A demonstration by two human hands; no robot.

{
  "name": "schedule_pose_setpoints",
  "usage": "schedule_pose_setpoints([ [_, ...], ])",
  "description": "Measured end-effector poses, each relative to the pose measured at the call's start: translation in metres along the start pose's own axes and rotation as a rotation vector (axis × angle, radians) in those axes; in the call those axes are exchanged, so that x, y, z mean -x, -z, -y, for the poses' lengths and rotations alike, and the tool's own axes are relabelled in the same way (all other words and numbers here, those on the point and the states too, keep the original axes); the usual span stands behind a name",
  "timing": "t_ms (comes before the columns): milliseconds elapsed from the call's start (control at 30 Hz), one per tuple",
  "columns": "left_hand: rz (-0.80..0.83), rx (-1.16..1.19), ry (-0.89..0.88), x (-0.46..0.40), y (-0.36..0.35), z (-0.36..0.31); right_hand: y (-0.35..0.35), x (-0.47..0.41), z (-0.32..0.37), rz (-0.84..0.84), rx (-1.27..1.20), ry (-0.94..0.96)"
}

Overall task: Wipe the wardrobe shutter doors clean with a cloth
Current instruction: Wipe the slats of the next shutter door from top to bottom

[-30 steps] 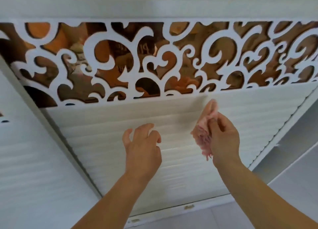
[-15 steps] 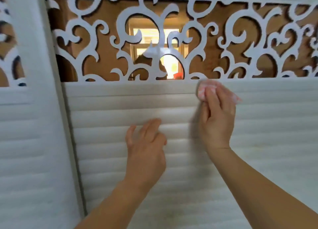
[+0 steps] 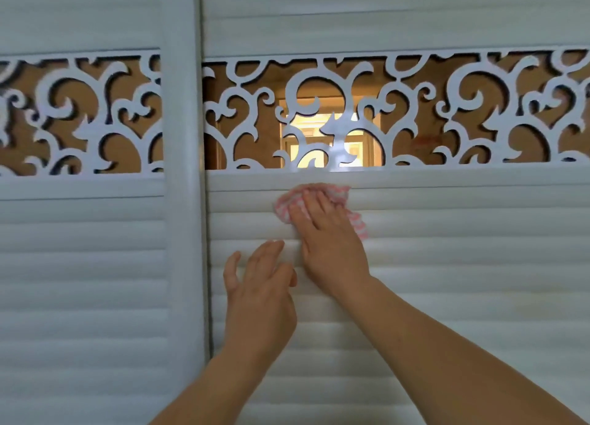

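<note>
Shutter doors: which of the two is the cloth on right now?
The right-hand door, past the vertical frame post. The right hand presses the pink-striped cloth flat on its top slats, just under the scrollwork panel.

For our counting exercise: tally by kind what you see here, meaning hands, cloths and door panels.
Bare hands: 2 (left hand, right hand)
Pink-and-white striped cloth: 1
White slatted wardrobe door panels: 2 (left panel, right panel)
Total: 5

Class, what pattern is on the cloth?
Pink-and-white striped cloth, seen in the head view.
</note>
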State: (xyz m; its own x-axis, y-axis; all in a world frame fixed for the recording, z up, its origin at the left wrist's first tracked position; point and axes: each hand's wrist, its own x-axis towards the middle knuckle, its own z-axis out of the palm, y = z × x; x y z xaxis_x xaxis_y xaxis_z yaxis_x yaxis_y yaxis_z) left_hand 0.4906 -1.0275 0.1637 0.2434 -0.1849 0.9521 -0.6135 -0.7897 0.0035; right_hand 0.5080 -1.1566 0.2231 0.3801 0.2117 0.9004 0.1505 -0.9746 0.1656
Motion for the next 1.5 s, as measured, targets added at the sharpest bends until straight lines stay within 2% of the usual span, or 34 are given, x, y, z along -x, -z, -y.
schedule_pose_setpoints([
  [267,-0.010,0.012,0.134,0.028,0.017,0.021,0.000,-0.022,0.045,0.168,0.032,0.159],
  [367,-0.024,-0.015,0.144,0.032,0.024,0.027,-0.003,-0.024,0.058,0.296,0.055,0.237],
  [600,0.009,-0.029,0.135,0.027,0.018,0.027,-0.003,-0.003,0.036,0.343,0.126,0.402],
  [700,0.034,-0.033,0.079,0.020,0.009,0.025,0.009,0.015,0.003,0.343,0.115,0.346],
  [800,0.090,-0.061,0.056,0.016,-0.002,0.028,0.027,0.040,-0.041,0.257,0.159,0.264],
  [1000,0.205,-0.045,0.084,0.020,-0.009,0.034,0.061,0.095,-0.124,0.237,0.192,-0.083],
  [1100,0.238,-0.017,0.085,0.021,-0.003,0.034,0.063,0.104,-0.124,0.237,0.119,-0.287],
  [1200,0.248,0.004,0.122,0.022,0.000,0.033,0.048,0.094,-0.092,0.162,0.028,-0.427],
  [1400,0.243,0.034,0.128,0.020,0.008,0.038,0.013,0.072,-0.018,0.080,0.050,-0.264],
  [1500,0.272,0.081,0.132,0.027,0.009,0.047,-0.001,0.059,0.018,0.110,0.062,-0.180],
])
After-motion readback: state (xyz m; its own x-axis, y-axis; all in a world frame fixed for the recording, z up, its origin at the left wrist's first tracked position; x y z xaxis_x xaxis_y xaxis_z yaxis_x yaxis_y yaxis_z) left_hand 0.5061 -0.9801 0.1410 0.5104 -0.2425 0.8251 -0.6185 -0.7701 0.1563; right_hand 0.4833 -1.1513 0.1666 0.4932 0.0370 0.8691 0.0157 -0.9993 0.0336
